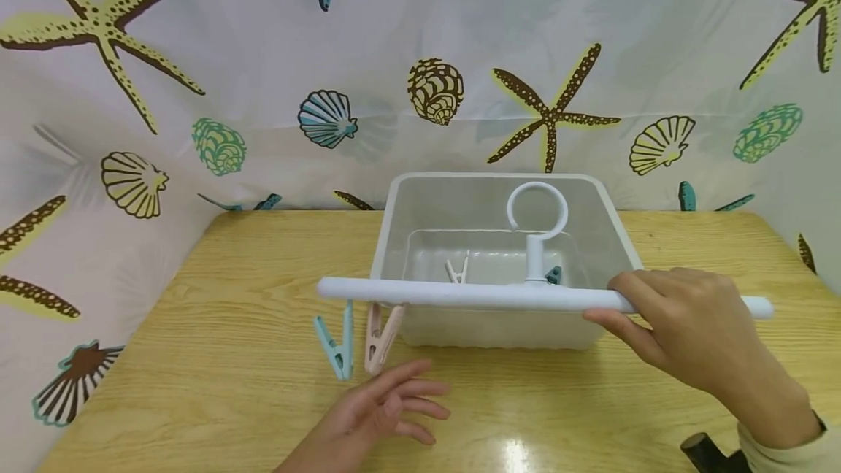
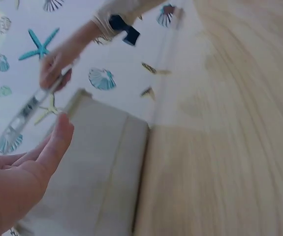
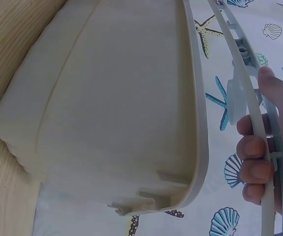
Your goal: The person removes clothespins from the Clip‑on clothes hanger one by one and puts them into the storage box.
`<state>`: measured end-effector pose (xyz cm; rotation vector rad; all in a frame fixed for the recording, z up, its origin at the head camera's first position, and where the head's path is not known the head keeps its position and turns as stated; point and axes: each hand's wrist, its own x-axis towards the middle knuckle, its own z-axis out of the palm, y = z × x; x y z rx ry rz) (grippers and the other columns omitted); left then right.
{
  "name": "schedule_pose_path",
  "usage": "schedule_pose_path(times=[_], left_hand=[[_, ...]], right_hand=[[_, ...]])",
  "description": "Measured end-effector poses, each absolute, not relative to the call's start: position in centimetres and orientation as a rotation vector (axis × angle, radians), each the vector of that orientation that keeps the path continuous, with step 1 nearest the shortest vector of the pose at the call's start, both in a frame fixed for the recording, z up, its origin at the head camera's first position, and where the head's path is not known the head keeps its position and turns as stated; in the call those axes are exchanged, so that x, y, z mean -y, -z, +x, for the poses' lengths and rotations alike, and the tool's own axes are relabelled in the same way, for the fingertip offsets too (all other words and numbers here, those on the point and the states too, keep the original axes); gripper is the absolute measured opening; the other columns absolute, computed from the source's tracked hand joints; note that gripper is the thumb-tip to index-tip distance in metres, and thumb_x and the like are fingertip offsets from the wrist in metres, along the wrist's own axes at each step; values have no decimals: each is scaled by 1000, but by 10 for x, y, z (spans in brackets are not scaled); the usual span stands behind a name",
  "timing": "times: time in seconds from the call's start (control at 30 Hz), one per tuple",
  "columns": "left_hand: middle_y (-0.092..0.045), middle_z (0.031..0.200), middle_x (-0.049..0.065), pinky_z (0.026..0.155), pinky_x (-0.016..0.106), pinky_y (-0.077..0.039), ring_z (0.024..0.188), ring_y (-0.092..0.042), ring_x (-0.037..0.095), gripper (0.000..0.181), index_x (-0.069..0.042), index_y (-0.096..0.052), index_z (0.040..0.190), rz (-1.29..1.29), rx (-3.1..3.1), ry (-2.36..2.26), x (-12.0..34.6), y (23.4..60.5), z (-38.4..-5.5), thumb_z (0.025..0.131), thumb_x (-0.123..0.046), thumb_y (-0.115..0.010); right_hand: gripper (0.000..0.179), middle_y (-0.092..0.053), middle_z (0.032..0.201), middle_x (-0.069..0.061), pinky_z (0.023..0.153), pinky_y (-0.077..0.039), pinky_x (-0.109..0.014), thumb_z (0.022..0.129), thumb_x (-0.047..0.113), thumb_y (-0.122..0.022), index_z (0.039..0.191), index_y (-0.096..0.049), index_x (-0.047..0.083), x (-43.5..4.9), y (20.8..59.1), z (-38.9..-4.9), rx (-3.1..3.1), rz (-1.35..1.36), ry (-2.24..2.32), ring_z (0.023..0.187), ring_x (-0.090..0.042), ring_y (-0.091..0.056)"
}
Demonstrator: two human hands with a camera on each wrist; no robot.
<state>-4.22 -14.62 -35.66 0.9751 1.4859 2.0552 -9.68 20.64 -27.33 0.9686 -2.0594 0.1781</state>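
Note:
A white hanger [image 1: 460, 293], a long bar with a ring hook, is held level above the front of a plastic bin [image 1: 499, 331]. My right hand [image 1: 690, 331] grips its bar toward the right end; in the right wrist view, the fingers curl round the bar [image 3: 257, 110]. Just below the bar's left end are a light blue clothespin [image 1: 339, 347] and a pale pink clothespin [image 1: 381, 340]; I cannot tell how they attach. Close under the pink one, my left hand [image 1: 388, 407] has its fingers extended and holds nothing.
Inside the bin lie a white clothespin [image 1: 458, 270] and a dark teal clip [image 1: 554, 275]. The bin stands on a wooden table [image 1: 250, 341], near a curtain [image 1: 394, 20] printed with shells and starfish. A dark device [image 1: 712, 451] sits at the right wrist.

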Motion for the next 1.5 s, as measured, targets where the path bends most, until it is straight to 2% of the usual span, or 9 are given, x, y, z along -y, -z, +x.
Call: schedule_pose_path(times=[0.13, 0.33, 0.57, 0.8, 0.97, 1.2, 1.3, 1.4, 1.5], left_hand=[[-48, 142, 12, 97, 39, -47, 125, -53, 26, 49, -4, -24, 151, 909, -1088, -2159, 138, 348, -43, 108, -27, -15], [-54, 134, 20, 97, 40, -46, 120, -56, 35, 57, -4, -36, 142, 664, -822, -2365, 135, 334, -39, 106, -33, -3], [-60, 127, 20, 95, 36, -48, 116, -60, 32, 46, 4, -36, 138, 562, -896, -2484, 134, 326, -43, 108, -25, -16], [-64, 119, 18, 88, 36, -52, 105, -66, 25, 43, 16, -37, 134, 398, -1634, -2389, 132, 313, -43, 104, -15, -44], [-69, 106, 16, 74, 35, -56, 88, -71, 20, 31, 10, -54, 122, 569, -2327, -2130, 133, 306, -42, 96, -7, -58], [-73, 89, 9, 64, 17, -53, 76, -71, 13, 25, 5, -67, 105, 835, -3167, -1608, 140, 292, -46, 81, 5, -73], [-73, 87, 10, 64, 14, -52, 73, -71, 13, 26, 4, -69, 100, 859, -3379, -1380, 143, 285, -47, 75, 6, -78], [-73, 85, 10, 62, 18, -53, 72, -71, 15, 26, 3, -69, 97, 927, -3511, -1181, 144, 282, -45, 73, 5, -80], [-72, 86, 10, 61, 26, -55, 74, -71, 18, 14, 3, -69, 98, 1077, -3623, -1008, 144, 283, -45, 90, -8, -68]], right_hand=[[55, -33, 52, 13, 38, -19, -20, 98, 59, -36, 71, -49, 13, -208, 274, -96, 2067, 953, -178, 43, -2, -26], [56, -31, 52, 13, 39, -17, -19, 98, 59, -35, 70, -48, 13, -210, 273, -94, 2089, 939, -170, 43, -2, -23], [55, -33, 52, 13, 38, -17, -19, 98, 59, -36, 70, -49, 13, -208, 274, -94, 2060, 945, -183, 44, -2, -23], [55, -33, 53, 13, 39, -18, -20, 98, 60, -35, 71, -48, 13, -210, 278, -94, 2108, 935, -159, 44, -2, -23], [55, -35, 53, 13, 38, -19, -20, 98, 60, -34, 72, -49, 14, -210, 279, -94, 2129, 935, -158, 43, -2, -24], [56, -33, 53, 13, 38, -17, -20, 99, 59, -32, 71, -47, 13, -204, 276, -93, 2092, 928, -159, 44, -2, -22], [56, -31, 53, 13, 38, -16, -19, 99, 58, -31, 70, -46, 13, -201, 273, -92, 2080, 931, -158, 45, -2, -20], [55, -30, 53, 13, 39, -15, -19, 100, 58, -31, 70, -45, 14, -198, 271, -91, 2078, 936, -164, 45, -1, -19], [54, -26, 52, 14, 40, -11, -18, 99, 59, -30, 70, -42, 15, -197, 271, -91, 2095, 944, -167, 45, -1, -17]])
